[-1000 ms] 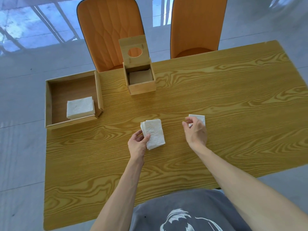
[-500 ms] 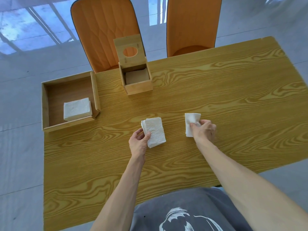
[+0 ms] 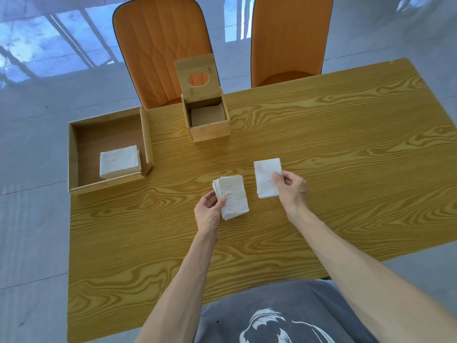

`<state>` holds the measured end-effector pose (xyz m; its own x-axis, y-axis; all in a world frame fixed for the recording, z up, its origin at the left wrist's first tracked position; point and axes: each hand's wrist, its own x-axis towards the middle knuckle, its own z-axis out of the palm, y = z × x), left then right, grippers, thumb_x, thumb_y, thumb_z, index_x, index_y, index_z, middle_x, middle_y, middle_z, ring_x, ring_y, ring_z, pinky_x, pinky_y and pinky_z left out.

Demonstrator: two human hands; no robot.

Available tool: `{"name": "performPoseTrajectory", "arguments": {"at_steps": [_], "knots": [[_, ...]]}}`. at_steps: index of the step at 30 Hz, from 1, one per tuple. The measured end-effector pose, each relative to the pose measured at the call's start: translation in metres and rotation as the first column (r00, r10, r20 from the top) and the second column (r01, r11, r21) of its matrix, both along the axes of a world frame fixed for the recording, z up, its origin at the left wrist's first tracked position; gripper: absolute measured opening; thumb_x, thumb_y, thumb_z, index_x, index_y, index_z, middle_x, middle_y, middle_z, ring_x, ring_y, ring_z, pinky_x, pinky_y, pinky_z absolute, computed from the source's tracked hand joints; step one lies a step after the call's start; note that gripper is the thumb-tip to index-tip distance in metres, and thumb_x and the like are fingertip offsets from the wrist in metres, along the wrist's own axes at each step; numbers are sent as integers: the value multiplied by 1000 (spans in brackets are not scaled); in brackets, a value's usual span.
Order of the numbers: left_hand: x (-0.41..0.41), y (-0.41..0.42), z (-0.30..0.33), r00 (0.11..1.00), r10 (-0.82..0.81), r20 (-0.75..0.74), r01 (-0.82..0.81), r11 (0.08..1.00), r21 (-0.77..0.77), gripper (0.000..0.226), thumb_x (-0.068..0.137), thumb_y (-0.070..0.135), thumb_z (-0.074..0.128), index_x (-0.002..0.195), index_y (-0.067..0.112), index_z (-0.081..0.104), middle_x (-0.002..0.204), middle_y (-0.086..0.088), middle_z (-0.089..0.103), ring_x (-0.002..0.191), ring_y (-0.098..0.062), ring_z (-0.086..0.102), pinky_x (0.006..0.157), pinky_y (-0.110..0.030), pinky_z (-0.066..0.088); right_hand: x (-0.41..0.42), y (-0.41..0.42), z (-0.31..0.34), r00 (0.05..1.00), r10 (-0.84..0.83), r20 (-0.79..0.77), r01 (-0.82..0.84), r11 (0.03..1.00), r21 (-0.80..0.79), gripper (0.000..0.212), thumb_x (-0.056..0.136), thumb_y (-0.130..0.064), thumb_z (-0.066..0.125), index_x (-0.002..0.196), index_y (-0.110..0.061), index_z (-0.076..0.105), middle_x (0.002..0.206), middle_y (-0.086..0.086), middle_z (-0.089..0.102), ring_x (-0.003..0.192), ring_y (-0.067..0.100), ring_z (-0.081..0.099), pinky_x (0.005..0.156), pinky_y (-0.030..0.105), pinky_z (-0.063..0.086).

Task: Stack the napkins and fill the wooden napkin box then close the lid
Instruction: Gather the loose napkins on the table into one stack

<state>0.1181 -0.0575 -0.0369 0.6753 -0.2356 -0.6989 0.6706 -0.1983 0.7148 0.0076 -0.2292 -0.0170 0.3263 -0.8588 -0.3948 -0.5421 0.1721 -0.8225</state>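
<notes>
Pinching a single napkin (image 3: 267, 178) at its right edge, our right hand (image 3: 291, 188) holds it just right of the stack (image 3: 231, 196), which our left hand (image 3: 207, 210) grips at its left edge. Both long axes run near-to-far. Open wooden napkin box (image 3: 209, 120) sits far, slightly left.

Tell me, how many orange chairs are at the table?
2, both at the table's far side: one chair behind the open wooden napkin box, the other to its right. None seem hidden.

Bare surface (image 3: 321, 149) along right edge and near edge; open box (image 3: 209, 120) at far edge, tray (image 3: 74, 154) at left edge.
</notes>
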Motion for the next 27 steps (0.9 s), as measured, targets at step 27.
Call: {"name": "performPoseTrajectory", "arguments": {"at_steps": [27], "knots": [[5,4,-1,998,-28,-64,24,998,-66,45,79,8,81,118,16,62,94,4,77,84,-9,75,73,-26,60,39,61,-15,952,219,-212,-209,975,69,31,81,-37,77,104,-17,71,98,-2,74,92,17,69,81,37,56]]}}
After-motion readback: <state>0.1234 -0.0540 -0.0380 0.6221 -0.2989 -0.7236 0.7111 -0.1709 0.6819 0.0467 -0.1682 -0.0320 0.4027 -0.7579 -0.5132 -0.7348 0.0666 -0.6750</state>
